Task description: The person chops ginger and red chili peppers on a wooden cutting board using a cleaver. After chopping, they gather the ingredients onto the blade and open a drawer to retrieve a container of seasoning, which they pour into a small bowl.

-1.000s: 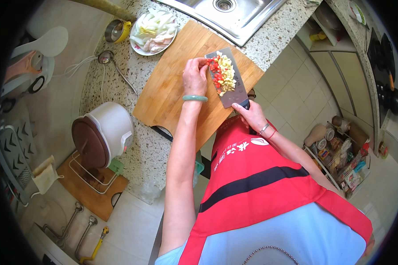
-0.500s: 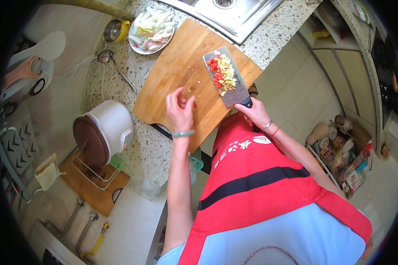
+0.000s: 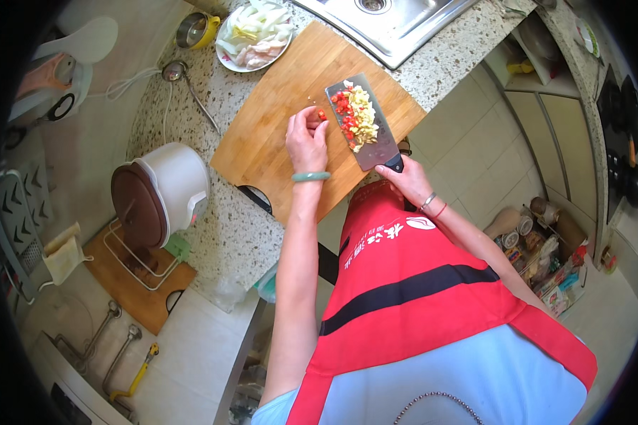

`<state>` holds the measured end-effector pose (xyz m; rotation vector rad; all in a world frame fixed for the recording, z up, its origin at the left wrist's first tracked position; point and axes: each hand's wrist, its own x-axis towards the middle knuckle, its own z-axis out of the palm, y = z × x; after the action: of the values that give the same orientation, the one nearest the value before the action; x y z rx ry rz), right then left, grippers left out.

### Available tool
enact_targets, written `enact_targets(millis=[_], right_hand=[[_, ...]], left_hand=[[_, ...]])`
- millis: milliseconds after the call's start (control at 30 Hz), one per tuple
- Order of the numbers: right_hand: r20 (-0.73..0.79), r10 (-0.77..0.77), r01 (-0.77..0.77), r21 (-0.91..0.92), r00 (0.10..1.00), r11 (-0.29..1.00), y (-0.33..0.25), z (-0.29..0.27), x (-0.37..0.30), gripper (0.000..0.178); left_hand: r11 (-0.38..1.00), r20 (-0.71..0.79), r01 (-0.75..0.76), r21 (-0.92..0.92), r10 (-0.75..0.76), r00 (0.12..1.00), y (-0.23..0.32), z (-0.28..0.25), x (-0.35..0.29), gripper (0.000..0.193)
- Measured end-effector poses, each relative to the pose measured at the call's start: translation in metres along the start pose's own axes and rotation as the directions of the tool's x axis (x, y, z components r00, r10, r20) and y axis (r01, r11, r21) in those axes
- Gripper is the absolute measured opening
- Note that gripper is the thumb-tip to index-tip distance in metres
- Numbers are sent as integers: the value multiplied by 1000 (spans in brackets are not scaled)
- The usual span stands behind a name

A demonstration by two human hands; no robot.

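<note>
Cleaver [image 3: 384, 152] is held face up, flat, over the cutting board [image 3: 262, 127] near its right-hand edge; whether the wood is touched can't be told from this angle. Blade is loaded with chopped red chili [image 3: 344, 105] and, alongside, minced garlic [image 3: 365, 124] by the look of it. Nothing fences the heap in. Likely failure: load is slid off if the blade gets tilted. Right side is worst, since bits could be dropped past the board onto the apron [image 3: 411, 319] or floor tiles [image 3: 468, 142].

Handle is clamped in the right-hand grip [image 3: 409, 180], out past the board edge. Blade is carried from that one end, so any wrist roll would be passed straight to the heap.

Left-hand grip [image 3: 307, 144] is closed, a red chili piece [image 3: 322, 115] seemingly pinched at the tips, apart from the blade's left side. Cutting edge is probably on that side, judging by the handle offset; fingers could be nicked if brought in low, or the heap shoved over the far side if bumped.

Further out: plate [image 3: 230, 61] of sliced vegetables is parked on the bench [image 3: 230, 227], well clear. Sink [image 3: 411, 18] is near the board's far edge; flicked bits could be lost there.
</note>
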<state>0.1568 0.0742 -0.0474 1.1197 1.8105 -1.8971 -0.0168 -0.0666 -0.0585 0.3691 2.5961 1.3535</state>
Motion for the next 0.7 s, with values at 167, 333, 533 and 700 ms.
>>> enact_targets(millis=[167, 333, 533, 700], right_hand=[[-27, -25, 25, -14, 999, 1000, 16, -4, 4, 32], [-38, -37, 34, -63, 999, 997, 16, -1, -4, 33], [-88, -86, 73, -147, 992, 986, 23, 4, -3, 34], [-91, -21, 5, -169, 996, 986, 15, 5, -7, 35]], left_hand=[[993, 35, -11, 116, 7, 999, -7, -26, -42, 56], [987, -26, -19, 158, 24, 999, -17, -21, -34, 51], [986, -83, -130, 101, 138, 987, -16, -4, 1, 29], [980, -89, -183, 81, 190, 978, -14, 4, 12, 17]])
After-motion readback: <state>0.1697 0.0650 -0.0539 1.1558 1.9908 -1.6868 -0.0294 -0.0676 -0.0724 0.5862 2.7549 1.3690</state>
